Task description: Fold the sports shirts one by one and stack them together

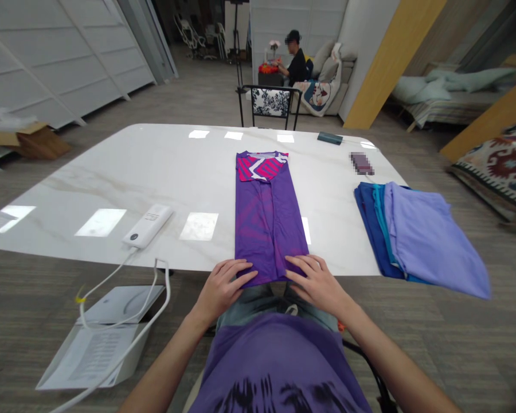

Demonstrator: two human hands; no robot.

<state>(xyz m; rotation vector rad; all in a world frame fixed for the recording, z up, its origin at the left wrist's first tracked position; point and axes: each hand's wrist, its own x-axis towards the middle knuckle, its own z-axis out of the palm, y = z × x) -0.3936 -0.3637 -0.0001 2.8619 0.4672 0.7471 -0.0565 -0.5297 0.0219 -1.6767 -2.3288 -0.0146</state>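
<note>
A long-sleeved-looking purple shirt (254,221), folded into a narrow strip, lies lengthwise on the white table with its pink-striped collar end pointing away from me. Its near end hangs slightly over the table's front edge. My left hand (227,284) is at the near left corner of the shirt, fingers over the cloth. At the near right corner, my right hand (316,282) grips the cloth, its fingers on top and thumb lower down. The undersides of both grips are hidden.
The white table (176,172) bears a white power strip (148,226) at left, with its cable hanging down. Folded blue and lilac clothes (430,232) overhang its right edge. A dark phone-like object (329,138) and a blurred item (362,163) lie far right. Beyond, a person (296,63) sits.
</note>
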